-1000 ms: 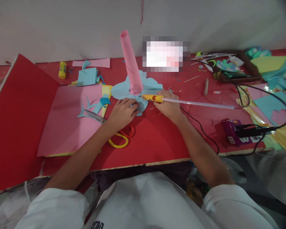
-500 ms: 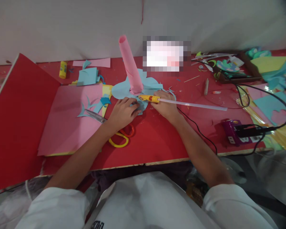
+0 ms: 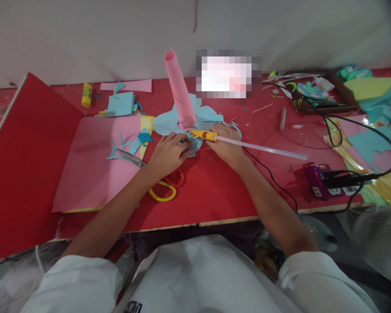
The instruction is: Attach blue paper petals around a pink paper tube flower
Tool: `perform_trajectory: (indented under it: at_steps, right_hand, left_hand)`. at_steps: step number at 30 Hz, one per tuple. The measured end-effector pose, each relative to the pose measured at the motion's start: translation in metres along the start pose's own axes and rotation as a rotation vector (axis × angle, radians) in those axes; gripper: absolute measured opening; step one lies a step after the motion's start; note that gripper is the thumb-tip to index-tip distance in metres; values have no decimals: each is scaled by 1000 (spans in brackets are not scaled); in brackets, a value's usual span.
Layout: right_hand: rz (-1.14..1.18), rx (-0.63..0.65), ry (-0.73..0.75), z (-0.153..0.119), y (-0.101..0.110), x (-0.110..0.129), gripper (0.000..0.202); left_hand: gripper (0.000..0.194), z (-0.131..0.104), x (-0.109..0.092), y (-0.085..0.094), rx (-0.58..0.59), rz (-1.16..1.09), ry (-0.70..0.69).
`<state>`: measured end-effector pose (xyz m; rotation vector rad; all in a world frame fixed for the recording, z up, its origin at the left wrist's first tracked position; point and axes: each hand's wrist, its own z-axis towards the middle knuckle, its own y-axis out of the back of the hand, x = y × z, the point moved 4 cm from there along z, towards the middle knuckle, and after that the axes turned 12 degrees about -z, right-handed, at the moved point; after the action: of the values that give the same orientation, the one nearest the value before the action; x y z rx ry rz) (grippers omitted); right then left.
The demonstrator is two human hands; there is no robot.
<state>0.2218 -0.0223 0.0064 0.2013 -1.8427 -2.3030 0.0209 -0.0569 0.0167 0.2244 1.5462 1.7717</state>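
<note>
My right hand [image 3: 226,143] is closed around a yellow hot glue gun [image 3: 202,135]. A long clear glue stick [image 3: 263,149] juts from its rear to the right. The gun's nozzle points left at the foot of a pink paper tube [image 3: 180,89]. That tube stands, leaning slightly left, on a blue petal-shaped paper cutout [image 3: 165,124]. My left hand [image 3: 171,152] grips the cutout's near edge with curled fingers; the thumb and fingertips are partly hidden. Scissors [image 3: 163,191] with red and yellow handles lie partly under my left forearm.
Pink sheets [image 3: 94,169] with blue scraps lie left, beside an upright red board [image 3: 22,169]. A glue stick tube [image 3: 87,95] stands behind. At right are a purple power adapter [image 3: 319,180], black cables and a craft-filled tray [image 3: 348,93]. The wall bounds the table's back.
The glue gun has tilted slightly, and the rear end of its clear stick has swung down toward me. Both hands stay in nearly the same place.
</note>
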Motion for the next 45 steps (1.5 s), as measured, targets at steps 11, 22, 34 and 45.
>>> perform_trajectory:
  at_steps: [11,22,34,45]
  right_hand:
    - [-13,7,-40,-1,6,-9,10]
    - [2,-52,1,1,3,-3,11]
    - [48,-20,-12,1,0,2,15]
    - [38,9,-32,1,-4,-2,15]
  left_hand:
    - [30,0,-1,2,7,-12,13]
    - [27,0,1,0,-7,0,-2]
    - [28,0,0,0,-4,34,-8]
    - [29,-1,1,-1,-4,14,-6]
